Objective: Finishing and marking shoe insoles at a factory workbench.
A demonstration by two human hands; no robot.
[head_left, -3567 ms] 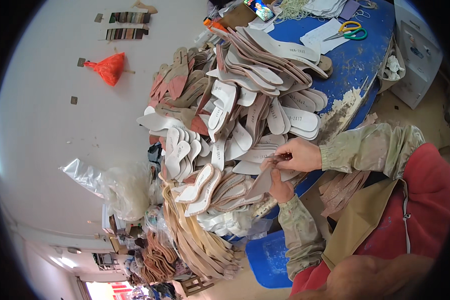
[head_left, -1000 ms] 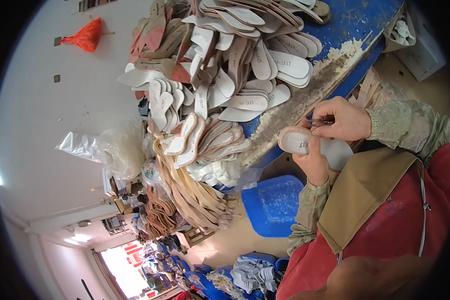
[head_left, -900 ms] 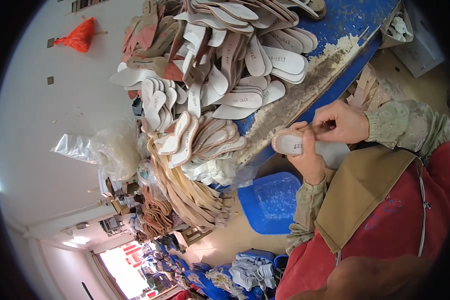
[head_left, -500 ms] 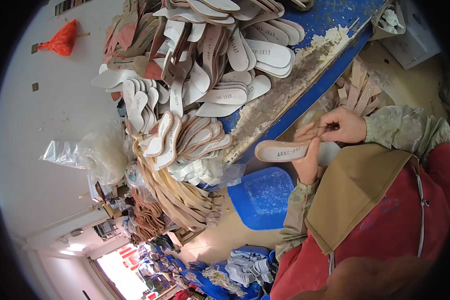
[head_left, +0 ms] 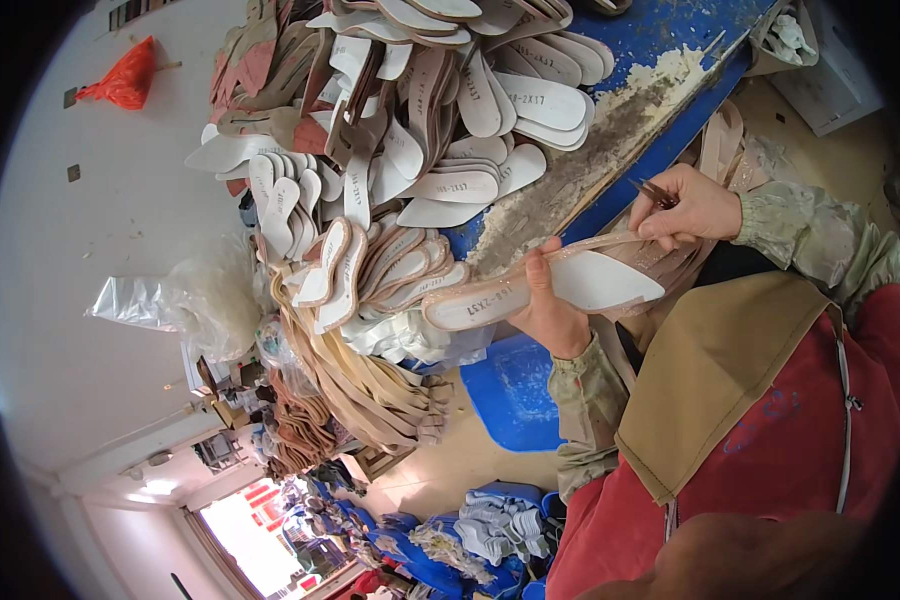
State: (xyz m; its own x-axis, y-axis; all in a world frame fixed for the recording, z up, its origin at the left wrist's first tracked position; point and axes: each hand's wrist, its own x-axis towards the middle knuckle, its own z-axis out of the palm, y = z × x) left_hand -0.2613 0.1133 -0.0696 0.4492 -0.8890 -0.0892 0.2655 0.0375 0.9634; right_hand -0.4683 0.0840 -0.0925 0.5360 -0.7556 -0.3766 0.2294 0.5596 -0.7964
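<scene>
A shoe insole (head_left: 610,283), white with a sparkly beige edge at its broad end, lies tilted in my left hand (head_left: 552,315). My left thumb presses on its face and the fingers go underneath, mostly hidden. Along the insole's far edge runs a sparkly beige strip (head_left: 610,242). My right hand (head_left: 695,208) pinches that strip near the pointed end. A small dark pointed tool (head_left: 653,190) also sticks out of the right fist; its kind is not clear. More beige strips (head_left: 722,140) hang behind and below the right hand.
A blue table (head_left: 660,30) with a worn, glue-crusted edge bears piles of white insoles (head_left: 545,105). Beige strip bundles (head_left: 355,380) hang at its left end. Below stands a blue stool (head_left: 515,395). A grey-white box (head_left: 830,75) stands at the far right.
The insole has moved left and turned, showing its full length. My right hand has drawn away from the left, pulling the strip out taut, and the dark tool has come into view.
</scene>
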